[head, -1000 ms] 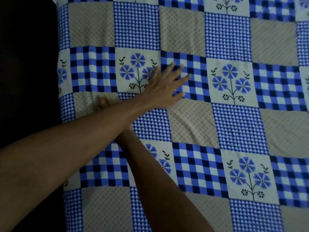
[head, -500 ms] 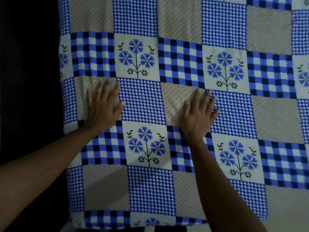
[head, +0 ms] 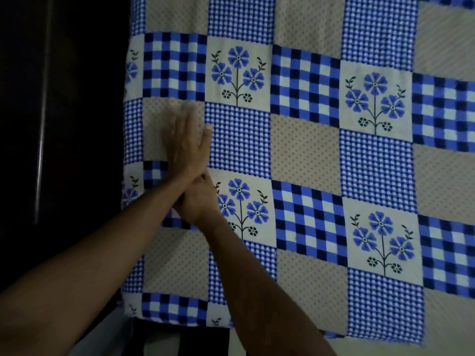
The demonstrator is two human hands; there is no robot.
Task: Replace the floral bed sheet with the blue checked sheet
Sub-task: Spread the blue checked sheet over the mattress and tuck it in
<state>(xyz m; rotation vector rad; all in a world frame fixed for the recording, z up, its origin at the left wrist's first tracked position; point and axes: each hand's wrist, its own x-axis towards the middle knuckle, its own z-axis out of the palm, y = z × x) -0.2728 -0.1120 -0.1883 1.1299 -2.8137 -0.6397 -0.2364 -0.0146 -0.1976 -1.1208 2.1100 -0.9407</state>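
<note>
The blue checked sheet (head: 304, 150), a patchwork of blue checks, beige dotted squares and blue flower panels, lies spread over the bed and fills most of the view. My left hand (head: 186, 145) rests flat on it near the left edge, fingers stretched out and blurred. My right hand (head: 199, 202) lies just below, palm down on the sheet, with its fingers tucked under my left wrist. My forearms cross there. Neither hand grips the cloth. No floral bed sheet is in view.
The sheet's left edge (head: 126, 150) and near edge (head: 180, 321) drop off the mattress. Left of the bed everything is dark apart from a thin shiny vertical strip (head: 41, 129). Pale floor (head: 113, 340) shows below the near corner.
My hands lay apart and flat on the sheet half a second ago. Now the right hand has slid left under my left wrist, and the view has shifted toward the near left corner.
</note>
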